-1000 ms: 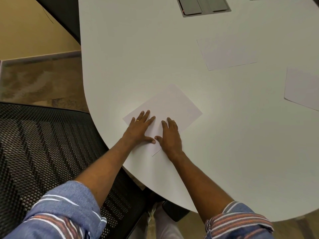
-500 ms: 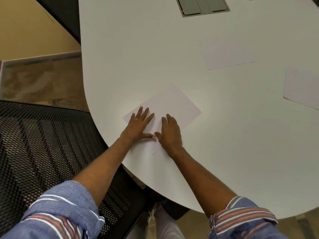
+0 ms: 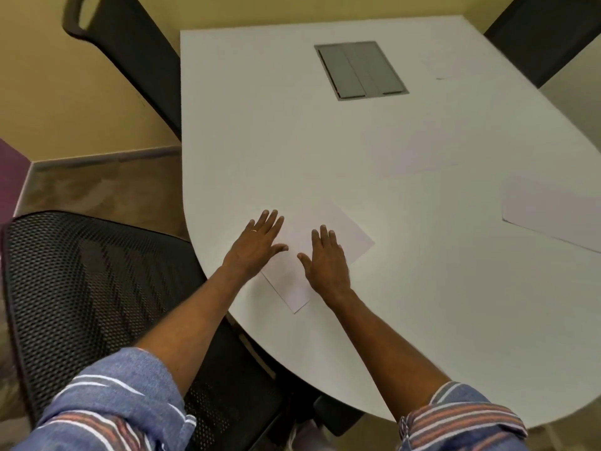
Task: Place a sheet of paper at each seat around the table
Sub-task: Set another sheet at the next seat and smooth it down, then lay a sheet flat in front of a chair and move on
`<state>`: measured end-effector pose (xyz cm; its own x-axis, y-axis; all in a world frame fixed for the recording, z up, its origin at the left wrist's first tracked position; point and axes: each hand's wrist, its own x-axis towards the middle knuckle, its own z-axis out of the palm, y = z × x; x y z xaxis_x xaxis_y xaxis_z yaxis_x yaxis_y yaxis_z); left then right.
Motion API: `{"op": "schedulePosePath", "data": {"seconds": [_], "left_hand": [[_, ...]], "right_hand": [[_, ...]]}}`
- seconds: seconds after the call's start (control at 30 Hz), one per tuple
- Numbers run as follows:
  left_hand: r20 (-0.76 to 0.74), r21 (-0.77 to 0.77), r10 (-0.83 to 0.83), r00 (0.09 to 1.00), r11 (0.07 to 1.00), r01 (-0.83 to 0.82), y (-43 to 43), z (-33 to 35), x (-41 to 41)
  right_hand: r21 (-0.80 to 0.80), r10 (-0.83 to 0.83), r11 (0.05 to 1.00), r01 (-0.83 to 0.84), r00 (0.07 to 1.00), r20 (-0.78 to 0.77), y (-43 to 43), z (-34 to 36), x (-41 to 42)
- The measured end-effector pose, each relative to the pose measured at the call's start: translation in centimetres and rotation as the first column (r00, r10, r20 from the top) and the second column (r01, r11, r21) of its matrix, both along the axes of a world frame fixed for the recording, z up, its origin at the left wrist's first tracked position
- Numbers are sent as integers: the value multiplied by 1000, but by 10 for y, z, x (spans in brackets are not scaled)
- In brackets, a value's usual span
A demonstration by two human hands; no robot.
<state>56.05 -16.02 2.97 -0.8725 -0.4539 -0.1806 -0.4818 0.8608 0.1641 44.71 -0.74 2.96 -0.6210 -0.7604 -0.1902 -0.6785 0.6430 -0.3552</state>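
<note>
Four sheets show on the white table [image 3: 247, 131], so most of the job looks done. The nearest sheet [image 3: 353, 237] lies at an angle at the near left curve of the table, in front of the mesh chair [image 3: 81, 304]. Both hands are spread flat with straight fingers and grip nothing: the left hand [image 3: 257, 245] lies over the sheet's left edge, the right hand [image 3: 325, 258] on its middle. Blur hides whether they press or hover just above.

A second sheet [image 3: 553, 216] lies at the right edge, a paler one [image 3: 416, 157] between it and the grey hatch [image 3: 361, 70], and a faint fourth [image 3: 445, 66] lies far right, near the far-right chair [image 3: 546, 34]. No sheet shows before the far-left chair [image 3: 136, 66], so that seat probably remains, and the middle sheet may need moving to a seat.
</note>
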Motion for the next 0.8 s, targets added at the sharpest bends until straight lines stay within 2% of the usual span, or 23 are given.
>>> {"op": "schedulePosePath", "data": {"seconds": [0.3, 0.57, 0.8], "left_hand": [[-73, -110, 5, 997, 994, -13, -8, 101, 31], [-188, -194, 59, 980, 976, -96, -17, 197, 77], [-287, -237, 90, 954, 958, -161, -29, 255, 119]], "right_hand": [[-95, -2, 995, -5, 997, -78, -8, 100, 10], [-187, 87, 975, -123, 978, -189, -27, 187, 34], [-271, 137, 941, -202, 961, -239, -46, 243, 80]]}}
